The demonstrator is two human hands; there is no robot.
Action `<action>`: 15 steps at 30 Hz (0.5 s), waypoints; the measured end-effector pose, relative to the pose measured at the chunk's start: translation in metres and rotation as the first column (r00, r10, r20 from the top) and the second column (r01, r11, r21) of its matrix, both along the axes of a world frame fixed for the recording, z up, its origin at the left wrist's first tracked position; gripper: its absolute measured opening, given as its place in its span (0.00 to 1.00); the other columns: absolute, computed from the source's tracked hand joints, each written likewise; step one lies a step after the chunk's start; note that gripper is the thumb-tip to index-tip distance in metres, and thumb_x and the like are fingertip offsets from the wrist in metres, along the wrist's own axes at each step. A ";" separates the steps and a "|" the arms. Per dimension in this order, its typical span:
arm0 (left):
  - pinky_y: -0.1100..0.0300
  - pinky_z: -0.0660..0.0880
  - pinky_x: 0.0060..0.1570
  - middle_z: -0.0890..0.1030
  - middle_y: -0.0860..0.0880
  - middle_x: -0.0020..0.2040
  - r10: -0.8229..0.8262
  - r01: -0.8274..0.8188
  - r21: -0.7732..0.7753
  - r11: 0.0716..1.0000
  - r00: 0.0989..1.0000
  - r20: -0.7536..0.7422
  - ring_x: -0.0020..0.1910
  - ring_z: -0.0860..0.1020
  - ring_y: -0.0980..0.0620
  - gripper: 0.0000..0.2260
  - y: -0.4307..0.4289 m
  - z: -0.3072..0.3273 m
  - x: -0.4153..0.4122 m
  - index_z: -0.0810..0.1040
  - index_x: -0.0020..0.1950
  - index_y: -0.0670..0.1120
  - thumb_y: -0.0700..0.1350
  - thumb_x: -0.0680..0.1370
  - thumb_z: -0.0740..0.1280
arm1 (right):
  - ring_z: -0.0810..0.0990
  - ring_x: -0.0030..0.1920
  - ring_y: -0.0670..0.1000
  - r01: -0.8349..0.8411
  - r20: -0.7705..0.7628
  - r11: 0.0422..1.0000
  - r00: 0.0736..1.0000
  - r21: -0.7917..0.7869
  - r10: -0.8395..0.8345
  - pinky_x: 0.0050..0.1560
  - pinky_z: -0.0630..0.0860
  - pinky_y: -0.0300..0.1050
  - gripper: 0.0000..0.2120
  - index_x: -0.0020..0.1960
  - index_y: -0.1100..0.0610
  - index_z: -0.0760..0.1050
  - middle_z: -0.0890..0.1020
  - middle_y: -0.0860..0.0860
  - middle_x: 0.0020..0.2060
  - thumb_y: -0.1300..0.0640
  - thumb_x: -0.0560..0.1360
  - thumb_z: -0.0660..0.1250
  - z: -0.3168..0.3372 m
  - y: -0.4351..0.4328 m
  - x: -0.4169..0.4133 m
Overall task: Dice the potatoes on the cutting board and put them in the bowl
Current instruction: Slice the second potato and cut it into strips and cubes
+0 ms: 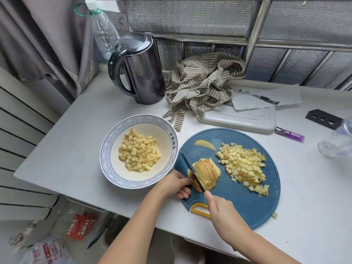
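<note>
Your left hand [178,184] pinched the sliced potato half [207,175] on the blue cutting board [238,206]; your right hand [219,208] gripped the knife [190,166], blade seemingly partway into it. Loose potato cubes [245,164] lay beside it, more in the bowl [106,149].

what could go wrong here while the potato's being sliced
The left hand holds the sliced potato with fingers right beside the knife blade, so a slip could nick them. The slices fan apart, so the piece may shift under the cut. The diced pile spreads toward the cutting board edge, and one cube lies off it; more could scatter.
</note>
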State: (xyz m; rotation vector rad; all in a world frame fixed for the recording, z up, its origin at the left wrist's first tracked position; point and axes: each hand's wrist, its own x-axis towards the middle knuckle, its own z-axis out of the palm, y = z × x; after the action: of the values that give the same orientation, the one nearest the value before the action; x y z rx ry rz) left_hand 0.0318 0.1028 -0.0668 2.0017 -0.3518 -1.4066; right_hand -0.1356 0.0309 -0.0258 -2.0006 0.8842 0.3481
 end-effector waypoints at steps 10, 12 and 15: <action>0.67 0.75 0.29 0.79 0.47 0.31 0.058 -0.060 -0.054 0.997 0.998 -0.036 0.25 0.78 0.56 0.13 0.001 -0.002 -0.002 0.73 0.40 0.42 0.48 0.81 0.64 | 0.67 0.35 0.47 -0.016 0.013 1.000 1.000 -0.015 0.016 0.38 0.62 0.44 0.23 0.36 0.53 0.62 0.69 0.48 0.32 0.44 0.83 0.43 -0.002 0.002 0.001; 0.67 0.74 0.28 0.79 0.46 0.31 0.067 -0.070 -0.060 0.996 0.997 -0.046 0.24 0.77 0.57 0.13 0.001 -0.003 -0.003 0.73 0.40 0.42 0.48 0.81 0.64 | 0.68 0.36 0.47 -0.020 0.005 0.999 1.000 -0.027 0.021 0.38 0.63 0.45 0.23 0.36 0.53 0.61 0.69 0.48 0.33 0.44 0.84 0.43 -0.002 0.004 0.002; 0.67 0.73 0.28 0.79 0.47 0.30 0.087 -0.092 -0.071 0.993 0.994 -0.073 0.24 0.77 0.56 0.13 0.000 -0.005 -0.002 0.73 0.39 0.42 0.48 0.80 0.64 | 0.67 0.34 0.47 0.009 -0.006 1.000 1.000 0.000 -0.009 0.38 0.63 0.45 0.23 0.35 0.54 0.61 0.69 0.49 0.32 0.44 0.84 0.43 -0.002 0.003 0.005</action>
State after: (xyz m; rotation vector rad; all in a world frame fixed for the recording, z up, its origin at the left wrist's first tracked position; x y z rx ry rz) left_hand 0.0297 0.1031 -0.0719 1.8805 -0.2757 -1.3837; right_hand -0.1308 0.0337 -0.0279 -1.9959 0.8965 0.3494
